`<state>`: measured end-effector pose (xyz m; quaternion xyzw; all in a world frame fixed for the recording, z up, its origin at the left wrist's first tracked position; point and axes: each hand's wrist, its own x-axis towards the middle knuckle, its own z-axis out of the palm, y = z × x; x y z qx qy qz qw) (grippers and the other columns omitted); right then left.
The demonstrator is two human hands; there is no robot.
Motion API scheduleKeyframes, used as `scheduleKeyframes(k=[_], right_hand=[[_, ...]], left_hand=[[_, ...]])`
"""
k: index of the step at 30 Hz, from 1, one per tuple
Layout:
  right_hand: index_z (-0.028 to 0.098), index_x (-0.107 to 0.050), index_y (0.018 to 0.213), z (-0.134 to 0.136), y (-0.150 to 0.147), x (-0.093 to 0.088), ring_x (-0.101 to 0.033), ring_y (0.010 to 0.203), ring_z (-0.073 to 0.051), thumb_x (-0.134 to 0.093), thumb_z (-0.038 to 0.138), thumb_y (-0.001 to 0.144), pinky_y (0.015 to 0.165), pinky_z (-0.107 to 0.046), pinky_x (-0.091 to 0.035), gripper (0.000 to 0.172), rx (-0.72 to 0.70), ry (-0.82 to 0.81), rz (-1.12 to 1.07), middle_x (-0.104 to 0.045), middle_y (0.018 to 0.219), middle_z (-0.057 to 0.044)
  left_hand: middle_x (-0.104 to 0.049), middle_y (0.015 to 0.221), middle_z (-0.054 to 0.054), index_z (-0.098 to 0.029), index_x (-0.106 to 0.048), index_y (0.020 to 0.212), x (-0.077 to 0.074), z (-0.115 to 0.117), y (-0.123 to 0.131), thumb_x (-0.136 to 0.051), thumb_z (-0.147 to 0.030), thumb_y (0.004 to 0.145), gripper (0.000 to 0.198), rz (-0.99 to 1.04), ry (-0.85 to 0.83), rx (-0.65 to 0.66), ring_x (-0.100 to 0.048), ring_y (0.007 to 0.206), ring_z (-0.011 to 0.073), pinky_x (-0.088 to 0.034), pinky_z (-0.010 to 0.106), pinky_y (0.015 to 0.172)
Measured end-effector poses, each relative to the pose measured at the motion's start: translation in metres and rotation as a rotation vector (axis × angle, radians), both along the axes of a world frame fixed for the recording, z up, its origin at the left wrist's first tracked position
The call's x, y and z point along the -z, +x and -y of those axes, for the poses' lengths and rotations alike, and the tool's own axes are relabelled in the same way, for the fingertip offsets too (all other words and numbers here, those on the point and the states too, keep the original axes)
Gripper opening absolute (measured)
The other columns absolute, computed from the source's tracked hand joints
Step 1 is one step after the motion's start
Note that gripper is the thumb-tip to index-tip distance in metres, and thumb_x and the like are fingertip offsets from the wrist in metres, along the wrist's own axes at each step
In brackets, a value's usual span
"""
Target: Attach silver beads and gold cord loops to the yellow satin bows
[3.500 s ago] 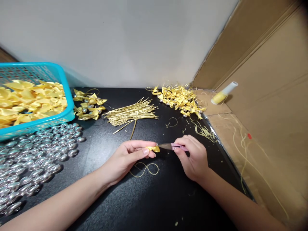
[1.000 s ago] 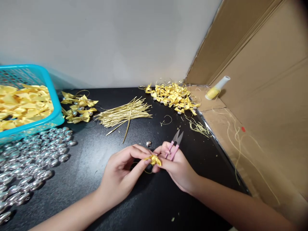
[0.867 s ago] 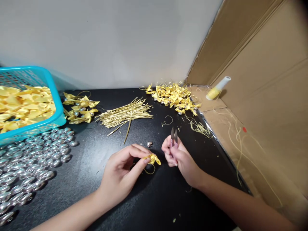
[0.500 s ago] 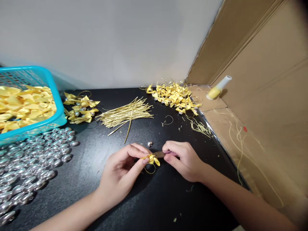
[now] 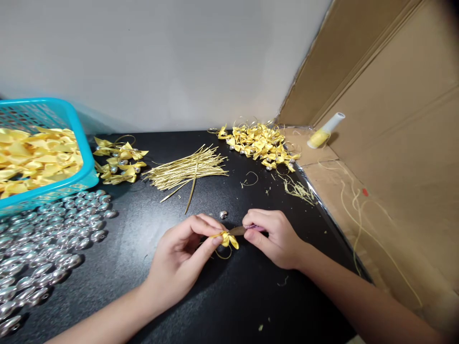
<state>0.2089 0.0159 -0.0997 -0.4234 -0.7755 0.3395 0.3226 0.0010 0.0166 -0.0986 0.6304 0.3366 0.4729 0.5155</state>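
Observation:
Between thumb and fingertips my left hand [image 5: 186,251] pinches a yellow ribbon bow [image 5: 227,239], low over the black table. A thin loop of cord or wire [image 5: 224,253] hangs below the bow. My right hand [image 5: 274,239] is closed round the purple handle of small scissors [image 5: 236,231]. Their dull metal blades point left, and the tip reaches the bow's upper edge. Fingers cover most of the handle. Just beyond the bow lies a single silver bead [image 5: 224,215].
At left stand a blue basket [image 5: 88,153] of yellow bows and many silver beads [image 5: 53,248]. Gold twist ties [image 5: 190,172] lie mid-table. Beaded bows are piled at back right [image 5: 258,141] and beside the basket [image 5: 122,162]. A thread spool [image 5: 324,131] stands on the cardboard.
The scissors' blades have turned slightly and look more closed at the bow. Both hands stay almost in the same place.

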Motion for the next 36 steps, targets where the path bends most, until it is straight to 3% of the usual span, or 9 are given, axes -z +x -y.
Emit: scheduleKeyframes(k=[8,17,24,36], right_hand=[[0.02,-0.051,0.072,0.0,-0.001,-0.001,-0.045,0.057,-0.009,-0.05,0.027,0.091,0.056,-0.023,-0.033,0.02,0.014,0.034,0.003,-0.052,0.066,0.002],[0.02,-0.051,0.077,-0.009,0.013,0.001,-0.041,0.055,-0.011,-0.042,0.043,0.095,0.055,-0.025,-0.031,0.03,0.225,-0.039,-0.05,-0.045,0.062,0.004],[0.021,-0.053,0.081,-0.001,0.004,0.003,-0.048,0.06,-0.01,-0.05,0.034,0.092,0.056,-0.022,-0.037,0.017,-0.013,-0.063,-0.02,-0.055,0.074,0.001],[0.02,-0.053,0.079,-0.001,0.001,0.005,-0.049,0.059,-0.01,-0.05,0.028,0.091,0.057,-0.022,-0.037,0.015,-0.026,0.017,-0.019,-0.056,0.072,0.001]], left_hand=[[-0.067,0.081,-0.002,-0.022,-0.063,0.084,0.002,0.001,-0.002,-0.059,-0.004,0.084,0.019,0.003,-0.029,0.016,-0.065,0.075,0.0101,-0.054,0.018,0.067],[-0.068,0.08,-0.001,-0.021,-0.064,0.081,0.002,-0.001,0.0,-0.06,-0.003,0.082,0.019,0.007,-0.053,-0.01,-0.065,0.074,0.0101,-0.053,0.017,0.068],[-0.069,0.079,0.0,-0.021,-0.065,0.081,0.002,-0.002,0.001,-0.06,-0.003,0.082,0.018,0.022,-0.043,-0.015,-0.064,0.074,0.0104,-0.053,0.018,0.068],[-0.068,0.078,-0.001,-0.021,-0.065,0.08,0.002,-0.002,0.001,-0.06,-0.004,0.082,0.017,0.026,-0.073,-0.018,-0.064,0.073,0.0103,-0.052,0.018,0.067]])
